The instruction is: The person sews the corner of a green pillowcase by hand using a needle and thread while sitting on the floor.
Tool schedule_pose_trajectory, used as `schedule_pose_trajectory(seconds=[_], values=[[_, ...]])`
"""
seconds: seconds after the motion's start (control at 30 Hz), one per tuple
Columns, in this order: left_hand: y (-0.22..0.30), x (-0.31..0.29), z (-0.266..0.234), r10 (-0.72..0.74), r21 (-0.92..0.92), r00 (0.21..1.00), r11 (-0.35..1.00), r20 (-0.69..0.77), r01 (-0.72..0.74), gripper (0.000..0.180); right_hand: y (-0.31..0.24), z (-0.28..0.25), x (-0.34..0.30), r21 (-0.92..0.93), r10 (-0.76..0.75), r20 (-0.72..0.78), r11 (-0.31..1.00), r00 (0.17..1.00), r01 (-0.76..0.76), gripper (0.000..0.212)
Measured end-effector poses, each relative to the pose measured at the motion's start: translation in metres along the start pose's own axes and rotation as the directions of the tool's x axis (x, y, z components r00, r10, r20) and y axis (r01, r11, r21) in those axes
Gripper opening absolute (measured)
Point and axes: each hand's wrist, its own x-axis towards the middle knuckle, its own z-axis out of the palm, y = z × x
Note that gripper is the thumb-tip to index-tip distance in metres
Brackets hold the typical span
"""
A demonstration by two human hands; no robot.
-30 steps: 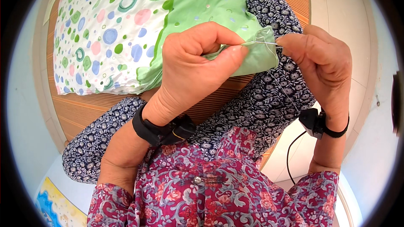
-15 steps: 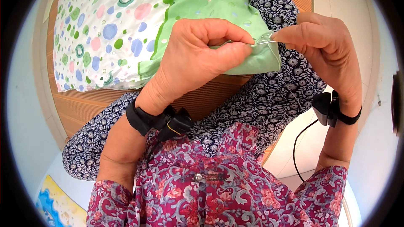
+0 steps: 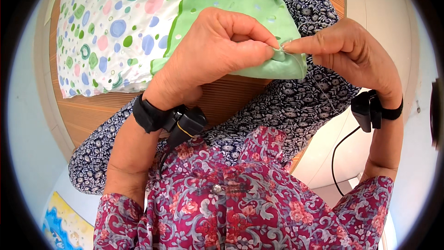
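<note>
My left hand pinches the hem of a green pillowcase between thumb and forefinger. The fingertips of my right hand press close against that pinch, at the fabric's edge. They close on a sewing needle, which is now mostly hidden by the fingers and cloth. A thin pale thread runs from the stitching spot down over my trouser leg. The pillowcase covers a plump pillow with a white section printed with blue, green and pink dots.
The pillow lies on a brown wood-grained surface. My legs in dark flowered trousers are folded around the near and right sides. Black devices are strapped to my left wrist and right wrist, with a cable hanging on the right.
My right fingertips have moved left, up against the left-hand pinch. The needle, seen between the hands before, is now covered. The left hand has shifted slightly upward.
</note>
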Motion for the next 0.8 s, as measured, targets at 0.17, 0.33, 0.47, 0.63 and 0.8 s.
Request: schedule_pose_trajectory(seconds=[0.17, 0.33, 0.47, 0.63, 0.8], values=[[0.003, 0.005, -0.003, -0.091, 0.055, 0.993, 0.995, 0.079, 0.087, 0.014, 0.002, -0.001, -0.003, 0.084, 0.087, 0.093, 0.992, 0.992, -0.094, 0.031], [0.005, 0.004, -0.003, -0.122, 0.073, 0.989, 0.991, 0.082, 0.116, 0.015, 0.002, 0.0, -0.005, 0.108, 0.102, 0.103, 0.988, 0.99, -0.113, 0.035], [0.005, 0.004, -0.003, -0.115, 0.055, 0.99, 0.992, 0.077, 0.111, 0.016, 0.008, 0.003, -0.005, 0.115, 0.087, 0.101, 0.988, 0.991, -0.099, 0.036], [0.004, 0.005, -0.004, -0.126, 0.09, 0.988, 0.989, 0.091, 0.117, 0.016, 0.013, 0.008, -0.006, 0.128, 0.067, 0.087, 0.989, 0.994, -0.078, 0.036], [0.001, 0.005, -0.004, -0.134, 0.091, 0.987, 0.988, 0.094, 0.125, 0.017, 0.014, 0.009, -0.007, 0.155, 0.07, 0.088, 0.984, 0.994, -0.083, 0.035]])
